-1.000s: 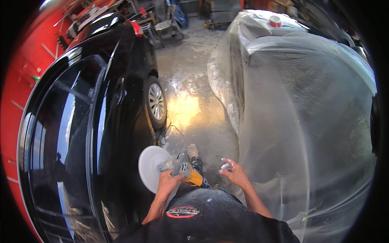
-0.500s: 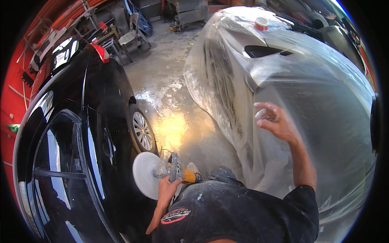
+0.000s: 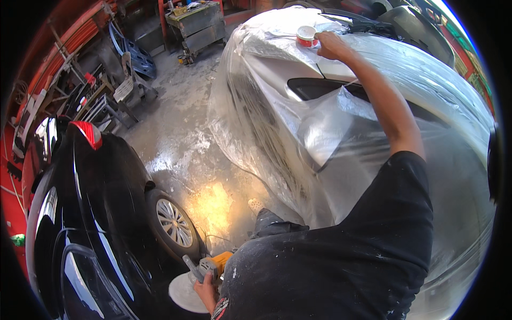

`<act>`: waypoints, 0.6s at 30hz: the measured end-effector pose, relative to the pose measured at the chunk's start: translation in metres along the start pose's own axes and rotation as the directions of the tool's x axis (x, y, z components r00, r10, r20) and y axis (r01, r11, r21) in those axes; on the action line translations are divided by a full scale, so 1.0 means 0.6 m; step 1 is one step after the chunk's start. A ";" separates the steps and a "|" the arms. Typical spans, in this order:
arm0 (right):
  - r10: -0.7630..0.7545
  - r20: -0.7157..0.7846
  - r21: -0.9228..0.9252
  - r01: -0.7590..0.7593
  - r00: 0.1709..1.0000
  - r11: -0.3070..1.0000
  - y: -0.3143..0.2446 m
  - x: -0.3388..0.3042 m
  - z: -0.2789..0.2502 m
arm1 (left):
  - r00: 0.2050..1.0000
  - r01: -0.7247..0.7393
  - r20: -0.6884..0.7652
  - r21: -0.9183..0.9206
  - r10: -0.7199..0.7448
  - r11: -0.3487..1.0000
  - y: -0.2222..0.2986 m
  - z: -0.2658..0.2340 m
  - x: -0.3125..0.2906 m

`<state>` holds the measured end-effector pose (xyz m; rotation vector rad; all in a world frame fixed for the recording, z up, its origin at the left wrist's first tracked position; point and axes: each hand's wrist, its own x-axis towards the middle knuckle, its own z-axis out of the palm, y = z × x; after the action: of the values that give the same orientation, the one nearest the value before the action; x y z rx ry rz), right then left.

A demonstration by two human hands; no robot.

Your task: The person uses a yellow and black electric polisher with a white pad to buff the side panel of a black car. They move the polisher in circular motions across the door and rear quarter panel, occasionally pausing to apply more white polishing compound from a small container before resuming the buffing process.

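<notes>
My left hand (image 3: 207,290) is closed around the front grip of a yellow-and-grey polisher (image 3: 217,262), low beside the black car (image 3: 114,192). The polisher's round, whitish pad (image 3: 185,293) hangs at the car's side. My right arm stretches far forward over a car covered in clear plastic sheeting (image 3: 341,125). At its end my right hand (image 3: 333,45) is curled against the side of a small red-and-white can (image 3: 306,35), which stands on the covered car. Some of the fingertips are hidden from view.
A wheel (image 3: 174,223) and a red tail light (image 3: 86,134) show on the black car. Between the cars runs a wet-looking concrete floor (image 3: 181,133). Toward the back are a grey tool cart (image 3: 197,26), a worn chair (image 3: 126,80) and a blue panel (image 3: 133,53). A cord lies near the wheel.
My right hand has moved from in front of my body out to the can. My left hand has lowered with the polisher. The view has shifted, and I stand closer to the covered car.
</notes>
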<state>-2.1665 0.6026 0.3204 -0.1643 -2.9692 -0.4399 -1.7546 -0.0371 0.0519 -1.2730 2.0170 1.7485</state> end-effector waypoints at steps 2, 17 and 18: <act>0.065 -0.054 0.062 -0.061 0.996 0.996 0.039 0.073 0.050 | 0.996 -0.076 -0.037 0.022 0.077 0.997 0.003 0.008 0.031; 0.190 0.057 0.161 -0.197 0.980 0.967 0.173 0.354 0.321 | 0.996 0.064 -0.066 0.071 -0.059 0.995 0.160 0.208 0.034; 0.162 0.028 0.137 -0.164 0.986 0.977 0.193 0.363 0.337 | 0.996 0.048 -0.083 0.073 -0.042 0.996 0.167 0.216 0.030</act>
<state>-2.3903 0.7914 0.1938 -0.3950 -2.9579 -0.2123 -1.8842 0.0623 0.0750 -1.3766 2.0594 1.6101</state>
